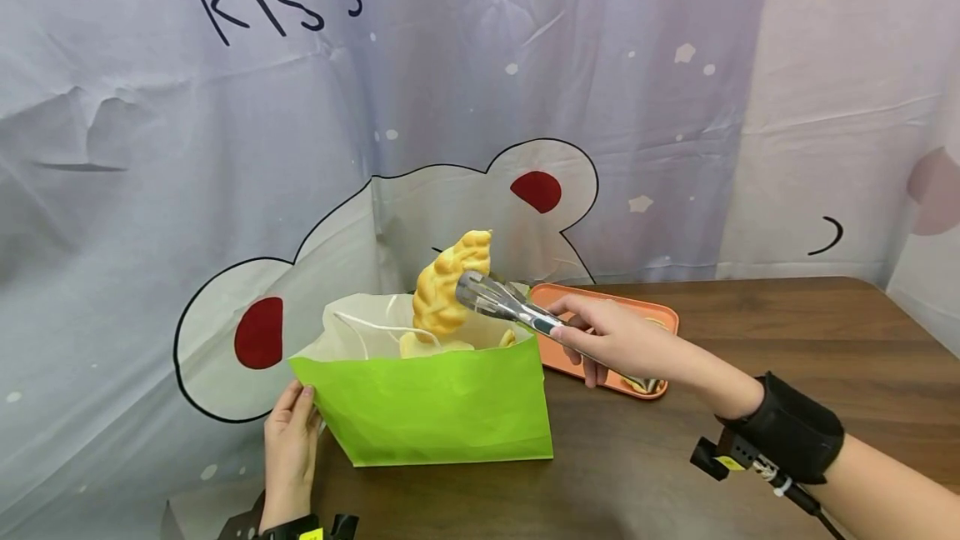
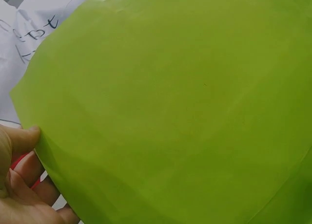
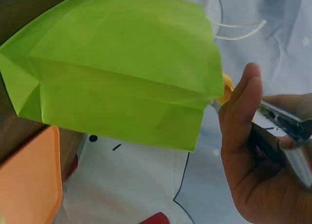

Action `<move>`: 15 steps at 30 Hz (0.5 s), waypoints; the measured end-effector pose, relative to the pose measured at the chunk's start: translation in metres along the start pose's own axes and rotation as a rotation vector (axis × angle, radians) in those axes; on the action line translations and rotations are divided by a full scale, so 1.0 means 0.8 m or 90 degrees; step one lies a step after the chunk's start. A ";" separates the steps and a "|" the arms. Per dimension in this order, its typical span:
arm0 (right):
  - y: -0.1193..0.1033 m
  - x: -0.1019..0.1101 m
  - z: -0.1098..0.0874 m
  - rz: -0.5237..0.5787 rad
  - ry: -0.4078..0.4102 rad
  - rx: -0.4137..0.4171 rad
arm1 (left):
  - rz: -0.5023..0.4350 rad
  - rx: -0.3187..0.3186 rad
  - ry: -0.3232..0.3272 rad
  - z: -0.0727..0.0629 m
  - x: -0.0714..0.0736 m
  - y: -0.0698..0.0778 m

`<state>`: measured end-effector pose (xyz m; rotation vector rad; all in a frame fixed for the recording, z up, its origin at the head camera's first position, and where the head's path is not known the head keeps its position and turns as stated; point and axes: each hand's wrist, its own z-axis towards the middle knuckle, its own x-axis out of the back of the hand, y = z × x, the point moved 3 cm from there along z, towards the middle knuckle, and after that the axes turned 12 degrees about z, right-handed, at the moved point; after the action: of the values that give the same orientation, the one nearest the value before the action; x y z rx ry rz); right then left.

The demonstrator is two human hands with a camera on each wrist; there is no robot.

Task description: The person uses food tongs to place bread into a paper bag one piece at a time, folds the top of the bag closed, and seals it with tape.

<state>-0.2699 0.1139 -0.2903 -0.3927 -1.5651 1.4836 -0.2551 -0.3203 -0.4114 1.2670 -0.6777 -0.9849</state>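
A bright green paper bag (image 1: 442,407) with a white inside stands on the table, its mouth upward. My left hand (image 1: 291,440) pinches the bag's left edge, thumb on the front face in the left wrist view. Metal tongs (image 1: 498,300) are gripped in my right hand (image 1: 607,332), reaching left over the bag's right side. At their tips a yellow, braided-looking bread (image 1: 450,282) stands tilted above the bag's mouth. Inside the bag, paler yellow pieces (image 1: 427,347) show just over the front rim; the rest is hidden.
Behind and right of the bag lies an orange tray (image 1: 558,357), holding food partly hidden by my right hand. White cord handles (image 1: 375,325) loop at the bag's mouth. A printed cloth (image 1: 637,107) hangs behind the brown wooden table (image 1: 787,357).
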 end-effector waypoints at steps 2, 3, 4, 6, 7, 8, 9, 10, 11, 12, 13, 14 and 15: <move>-0.001 -0.001 -0.001 -0.016 0.013 -0.009 | -0.002 0.001 -0.001 0.000 0.000 0.000; -0.002 -0.001 -0.001 -0.024 0.023 -0.010 | -0.001 0.001 -0.002 0.000 0.000 0.000; -0.002 -0.001 -0.001 -0.033 0.033 -0.010 | -0.001 0.002 -0.002 0.000 0.001 0.000; -0.002 0.000 -0.001 -0.052 0.053 -0.006 | 0.000 0.003 -0.002 0.000 0.002 0.000; -0.001 0.000 -0.001 -0.066 0.062 -0.004 | 0.001 0.003 0.000 0.000 0.002 0.000; -0.001 0.000 0.000 -0.083 0.069 0.001 | 0.000 0.004 0.001 0.000 0.002 0.000; -0.001 0.000 0.001 -0.098 0.072 0.009 | 0.002 0.003 0.002 0.000 0.002 0.000; -0.001 -0.001 0.002 -0.115 0.074 0.016 | 0.001 0.004 0.003 0.000 0.002 0.000; -0.001 -0.002 0.003 -0.130 0.077 0.022 | 0.000 0.003 0.003 0.000 0.002 0.000; -0.001 -0.004 0.004 -0.151 0.080 0.027 | -0.001 0.004 0.003 0.000 0.002 0.000; -0.001 -0.005 0.006 -0.166 0.084 0.031 | -0.001 0.004 0.003 0.000 0.002 0.000; -0.001 -0.006 0.007 -0.179 0.089 0.035 | 0.000 0.004 0.002 0.000 0.001 0.000; -0.002 -0.008 0.010 -0.193 0.094 0.039 | 0.001 0.004 0.002 0.000 0.001 0.000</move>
<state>-0.2721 0.1042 -0.2904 -0.2125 -1.3903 1.2371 -0.2545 -0.3209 -0.4118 1.2741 -0.6797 -0.9799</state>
